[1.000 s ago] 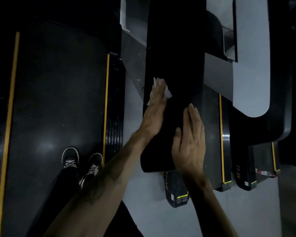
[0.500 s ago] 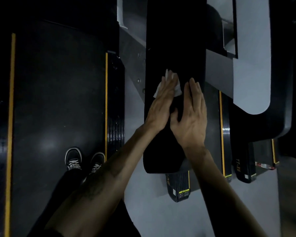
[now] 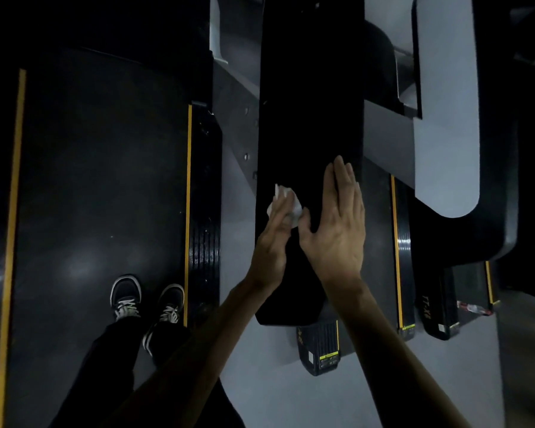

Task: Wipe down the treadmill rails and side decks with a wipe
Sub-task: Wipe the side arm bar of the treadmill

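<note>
The white wipe (image 3: pixel 286 205) lies crumpled on the broad black rail (image 3: pixel 309 118), toward its left edge and nearer its rounded near end. The left hand (image 3: pixel 271 242) presses flat on it, fingers covering most of it. The right hand (image 3: pixel 337 223) rests just beside, flat and grasping nothing. Below left, two sneakers (image 3: pixel 145 299) stand on the treadmill belt (image 3: pixel 99 180), by the yellow-striped side deck (image 3: pixel 203 211).

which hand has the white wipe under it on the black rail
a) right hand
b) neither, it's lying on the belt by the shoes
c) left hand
c: the white wipe sits crumpled under the fingers of the left hand on the black rail, while the right hand lies flat and bare beside it.
</note>
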`<state>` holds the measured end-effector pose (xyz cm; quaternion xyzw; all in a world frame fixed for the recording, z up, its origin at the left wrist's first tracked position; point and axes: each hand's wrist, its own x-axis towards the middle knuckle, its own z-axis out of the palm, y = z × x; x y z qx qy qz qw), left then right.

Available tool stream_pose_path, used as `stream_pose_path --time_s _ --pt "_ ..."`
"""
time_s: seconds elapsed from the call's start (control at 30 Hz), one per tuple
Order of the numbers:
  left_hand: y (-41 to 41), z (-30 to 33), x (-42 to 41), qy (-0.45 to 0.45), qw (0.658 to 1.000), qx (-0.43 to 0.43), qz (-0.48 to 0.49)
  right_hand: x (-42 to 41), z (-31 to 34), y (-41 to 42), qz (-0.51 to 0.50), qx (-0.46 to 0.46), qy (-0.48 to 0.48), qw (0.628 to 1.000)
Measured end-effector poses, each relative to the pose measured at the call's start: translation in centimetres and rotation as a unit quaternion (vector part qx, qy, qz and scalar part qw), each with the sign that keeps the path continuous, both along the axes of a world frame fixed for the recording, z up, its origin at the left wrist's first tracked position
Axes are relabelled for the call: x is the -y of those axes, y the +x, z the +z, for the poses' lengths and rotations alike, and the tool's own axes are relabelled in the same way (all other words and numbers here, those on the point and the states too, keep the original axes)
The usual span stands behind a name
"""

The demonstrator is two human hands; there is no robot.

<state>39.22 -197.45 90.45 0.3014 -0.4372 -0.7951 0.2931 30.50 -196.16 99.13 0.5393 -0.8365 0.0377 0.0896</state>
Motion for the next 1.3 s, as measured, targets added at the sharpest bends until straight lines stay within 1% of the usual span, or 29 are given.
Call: stream_pose_path --time_s 0.07,0.17,0.27,0.43,0.57,0.67,0.73,0.8,0.9,1.0,1.1,1.13,1.2,1.23,1.3 --pt "-0.6 0.6 1.0 -0.014 1.0 -0.018 0.005 0.0 0.0 0.0 0.001 0.0 -0.003 1.0" --pt "-1.7 0.9 3.5 -0.005 1.0 -0.015 -0.002 0.0 0.0 0.0 0.0 0.005 -0.003 1.0" --pt "-2.6 -0.5 5.3 0.007 1.0 -0.012 -0.002 -0.1 0.0 -0.1 0.0 0.004 -0.006 1.0" --pt "-2.8 -2.2 4.4 0.03 0.999 0.029 0.014 -0.2 0.1 0.0 0.0 0.008 0.003 1.0" --pt "-2.4 -2.6 1.3 -0.064 0.996 0.039 0.039 -0.2 0.1 0.0 -0.001 0.008 0.005 1.0" --pt "-2.1 -2.0 -0.3 -0.075 0.996 0.027 0.046 -0.2 0.2 0.0 0.0 0.016 0.0 1.0" --pt "-2.4 -1.3 0.2 -0.113 0.992 0.003 0.057 -0.1 0.1 0.0 0.002 0.014 -0.005 1.0" --pt "-2.9 -0.8 1.7 -0.129 0.99 0.005 0.05 0.0 0.0 -0.1 0.002 0.007 -0.009 1.0" --pt "-3.5 -1.6 4.0 -0.09 0.995 0.045 0.024 0.0 -0.1 -0.1 -0.002 0.001 0.005 1.0" --pt "-4.0 -3.1 5.0 -0.032 0.998 0.042 0.026 -0.1 0.0 -0.2 -0.004 -0.003 0.016 1.0" --pt "-4.1 -2.7 4.7 0.014 0.998 0.051 0.03 0.0 0.0 -0.2 -0.006 -0.004 0.014 1.0" --pt "-3.9 -2.6 4.2 0.007 0.998 0.061 0.031 0.0 0.0 -0.1 -0.007 -0.004 0.015 1.0" --pt "-3.2 -2.3 2.8 -0.048 0.994 0.091 0.029 0.0 0.0 0.0 -0.008 -0.004 0.016 1.0" --pt "-2.7 -2.0 2.0 -0.057 0.993 0.101 0.022 0.0 0.0 0.0 -0.007 -0.003 0.016 1.0" --pt "-1.7 -1.3 0.5 -0.024 0.996 0.081 0.005 0.0 0.0 0.0 -0.004 0.001 0.015 1.0"
